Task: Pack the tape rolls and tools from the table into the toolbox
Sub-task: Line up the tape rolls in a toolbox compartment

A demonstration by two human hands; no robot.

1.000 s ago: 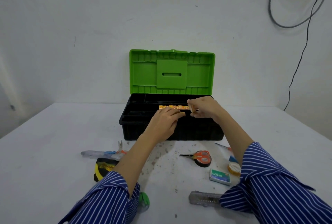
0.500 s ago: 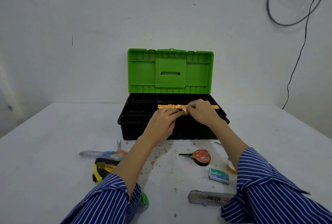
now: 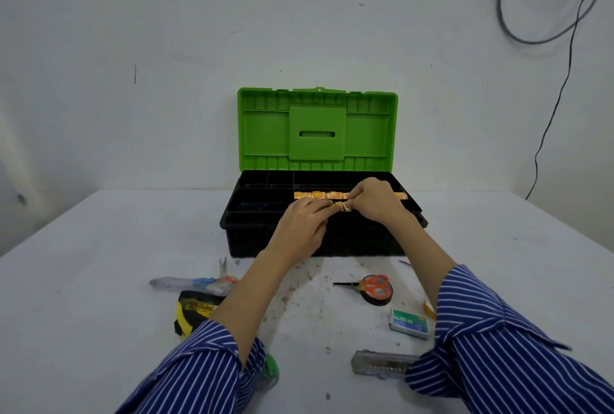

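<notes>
Over the open toolbox, both hands met at a small roll of orange patterned tape. The right hand pinched the roll; the left hand curled its fingers against its other side. The roll looked light, stiff and easily dropped, best held by its edges. Scissors lay on the bench.

The toolbox, black with its green lid standing open, is sitting at the table's far middle. A row of orange patterned tape rolls is lying in its tray, while scissors, a staple box and a clear stapler are lying in front.
</notes>
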